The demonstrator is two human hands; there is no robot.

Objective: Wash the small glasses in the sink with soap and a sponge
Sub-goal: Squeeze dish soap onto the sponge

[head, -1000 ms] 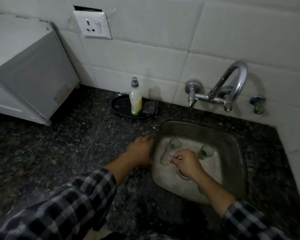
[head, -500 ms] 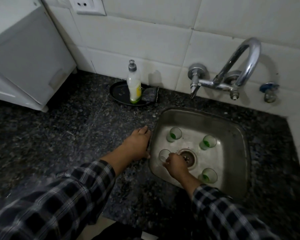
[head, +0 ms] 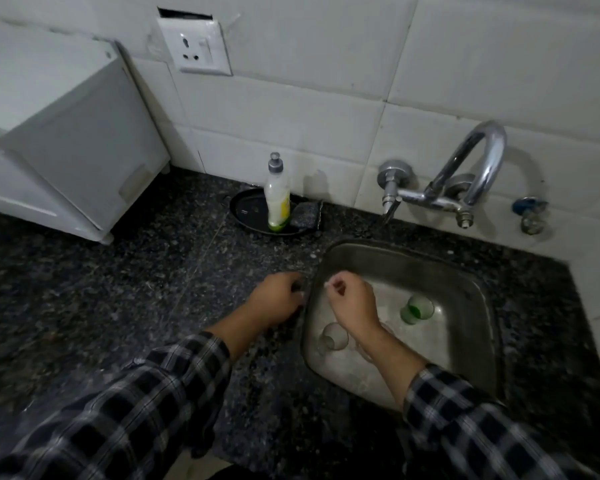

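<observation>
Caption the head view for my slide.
Left hand beside sink, right hand over it near small glasses; soap bottle and sponge on plate.

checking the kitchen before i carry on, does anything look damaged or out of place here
Yes: above the wall socket plate there is a dark open gap in the tile, so the cutout is not fully covered. One small glass in the sink shows green at its bottom. Nothing else stands out.

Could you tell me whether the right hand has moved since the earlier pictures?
Yes. The right hand has moved from the middle of the sink toward its rear-left rim.
</observation>
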